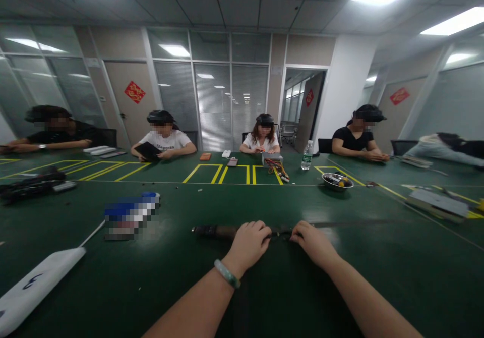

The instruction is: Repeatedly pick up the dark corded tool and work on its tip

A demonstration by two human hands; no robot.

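Note:
A long dark rod-like tool (215, 231) lies across the green table (264, 287) in front of me. My left hand (247, 242), with a pale green bangle on its wrist, is closed over the tool near its middle. My right hand (312, 240) is closed in a pinch on the same tool just to the right, where a thin dark strip (355, 223) runs on toward the right. The join between my hands is small and dark, and I cannot make out its details.
Several people sit along the far side. On the table are a metal bowl (336, 180), a water bottle (307, 155), a wire bundle (278, 167), a white paddle-shaped object (36, 285) at front left, dark gear (32, 186) at left, and grey flat device (438, 202) at right.

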